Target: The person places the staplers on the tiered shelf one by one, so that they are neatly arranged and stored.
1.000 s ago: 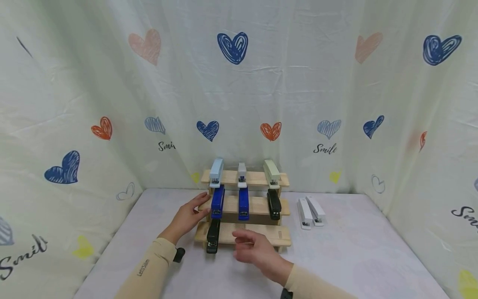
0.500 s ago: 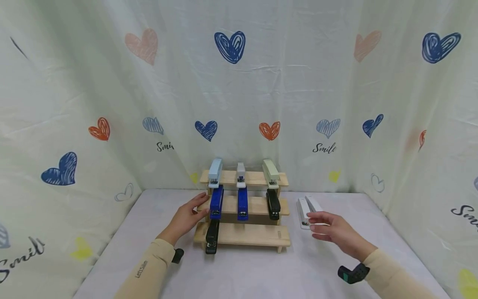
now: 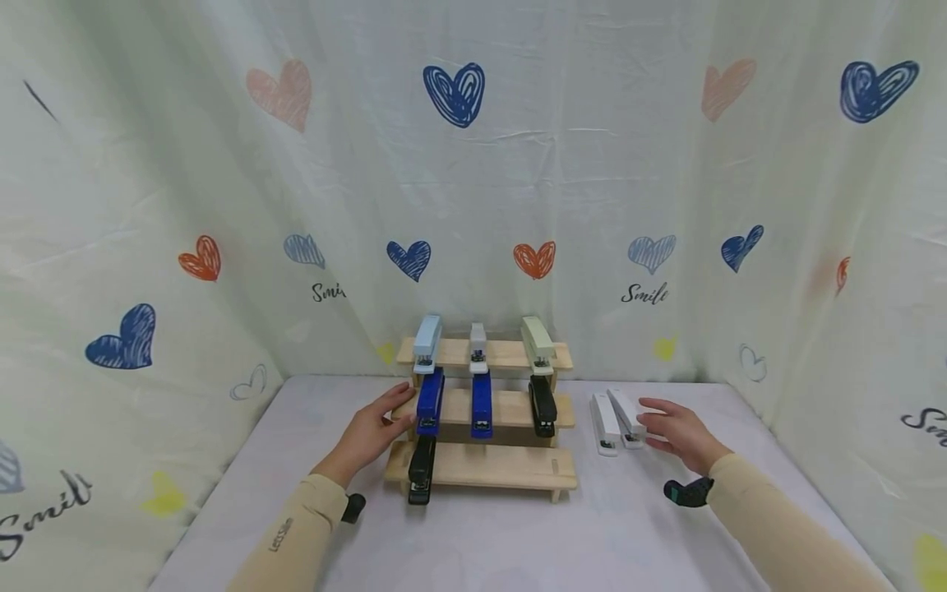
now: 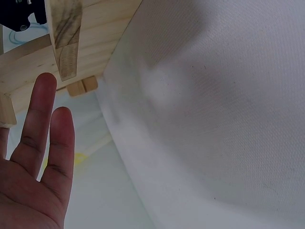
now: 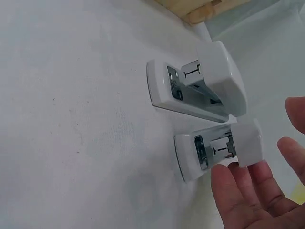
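Observation:
My left hand (image 3: 370,429) touches the left side of a three-tier wooden rack (image 3: 503,467), fingers extended; in the left wrist view two fingers (image 4: 62,143) lie near its wooden boards. My right hand (image 3: 682,432) is at the right side of a white stapler (image 3: 624,411), with a second white stapler (image 3: 605,421) just left of it. In the right wrist view the fingertips (image 5: 224,183) meet or nearly meet the nearer stapler's side, with other fingers spread apart. The nearer stapler (image 5: 190,157) lies flat on the table, not enclosed by the hand.
On the top tier stand a light blue (image 3: 427,341), a grey (image 3: 478,345) and a pale green stapler (image 3: 538,341). Two blue staplers (image 3: 482,404) and a black stapler (image 3: 543,404) occupy the middle tier. Another black stapler (image 3: 421,473) sits at the bottom tier's left.
My right hand has moved from in front of the bottom tier rightwards, past the front of the white staplers, to the right one's outer side. My left hand has stayed at the rack.

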{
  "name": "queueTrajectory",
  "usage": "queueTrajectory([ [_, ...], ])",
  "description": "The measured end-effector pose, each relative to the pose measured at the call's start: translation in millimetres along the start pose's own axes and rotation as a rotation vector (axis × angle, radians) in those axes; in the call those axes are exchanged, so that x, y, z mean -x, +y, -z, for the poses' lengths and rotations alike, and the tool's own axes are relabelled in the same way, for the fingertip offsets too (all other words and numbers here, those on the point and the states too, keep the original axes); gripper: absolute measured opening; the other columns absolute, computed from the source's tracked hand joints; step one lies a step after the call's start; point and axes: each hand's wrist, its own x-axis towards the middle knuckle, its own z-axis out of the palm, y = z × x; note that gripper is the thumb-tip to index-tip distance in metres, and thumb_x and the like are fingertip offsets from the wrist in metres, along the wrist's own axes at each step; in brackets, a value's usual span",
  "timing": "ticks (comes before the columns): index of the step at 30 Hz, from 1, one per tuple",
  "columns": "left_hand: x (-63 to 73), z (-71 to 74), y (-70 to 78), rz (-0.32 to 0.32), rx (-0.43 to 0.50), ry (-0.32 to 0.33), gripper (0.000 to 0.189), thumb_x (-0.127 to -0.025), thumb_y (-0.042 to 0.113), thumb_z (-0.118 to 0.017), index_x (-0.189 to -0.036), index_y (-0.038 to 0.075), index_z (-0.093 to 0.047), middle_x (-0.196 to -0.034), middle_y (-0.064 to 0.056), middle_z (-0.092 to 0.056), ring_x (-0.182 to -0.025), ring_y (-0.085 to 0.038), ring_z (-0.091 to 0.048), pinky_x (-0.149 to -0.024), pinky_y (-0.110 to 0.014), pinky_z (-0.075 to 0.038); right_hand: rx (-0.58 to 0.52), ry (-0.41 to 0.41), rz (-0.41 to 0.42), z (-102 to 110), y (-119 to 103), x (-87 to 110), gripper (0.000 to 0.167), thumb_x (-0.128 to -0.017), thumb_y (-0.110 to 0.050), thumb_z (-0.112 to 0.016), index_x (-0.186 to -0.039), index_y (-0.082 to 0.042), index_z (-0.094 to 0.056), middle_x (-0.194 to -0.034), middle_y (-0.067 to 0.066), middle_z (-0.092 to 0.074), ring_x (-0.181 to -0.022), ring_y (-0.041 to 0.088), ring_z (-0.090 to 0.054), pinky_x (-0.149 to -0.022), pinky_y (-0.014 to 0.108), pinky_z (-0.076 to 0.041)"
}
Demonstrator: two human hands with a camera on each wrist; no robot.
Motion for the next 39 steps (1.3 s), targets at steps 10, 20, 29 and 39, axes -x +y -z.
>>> queueTrajectory([
  [10,0.0,0.4,0.3,0.012,0.011,-0.010,0.054,-0.098,0.027,-0.067,-0.147,0.008,-0.051,-0.157,-0.009,-0.038,-0.138,-0.035,-0.040,-0.096,-0.048,-0.048,-0.041,0.023,-0.086,-8.7,0.9,-18.6,0.059,-0.105,-0.014,-0.049,-0.157,-0.001,-0.023,-0.154,0.034,-0.018,-0.132,0.049,-0.036,-0.105,0.053,-0.039],
  [20,0.8,0.9,2.5,0.011,0.013,-0.007,0.054,-0.098,0.026,-0.067,-0.146,0.007,-0.051,-0.157,-0.010,-0.038,-0.138,-0.035,-0.041,-0.095,-0.048,-0.048,-0.089,0.012,-0.088,-9.9,3.5,-23.3,0.058,-0.104,-0.008,-0.048,-0.157,-0.003,-0.025,-0.153,0.034,-0.016,-0.131,0.048,-0.036,-0.104,0.053,-0.040],
  [29,-0.7,0.5,1.7,0.029,0.012,-0.021,0.055,-0.099,0.024,-0.066,-0.148,0.008,-0.049,-0.158,-0.009,-0.036,-0.139,-0.033,-0.040,-0.096,-0.047,-0.047,-0.179,-0.025,-0.063,-8.7,5.2,-23.7,0.056,-0.103,-0.002,-0.043,-0.156,0.000,-0.025,-0.157,0.034,-0.007,-0.139,0.049,-0.024,-0.106,0.053,-0.036],
  [39,-0.3,1.8,2.0,0.016,0.015,-0.017,0.054,-0.098,0.023,-0.067,-0.147,0.008,-0.050,-0.158,-0.010,-0.036,-0.139,-0.034,-0.040,-0.096,-0.048,-0.047,-0.269,-0.016,-0.084,-8.9,7.9,-26.5,0.056,-0.103,-0.002,-0.043,-0.157,-0.001,-0.025,-0.159,0.032,-0.006,-0.135,0.045,-0.029,-0.104,0.050,-0.041],
])
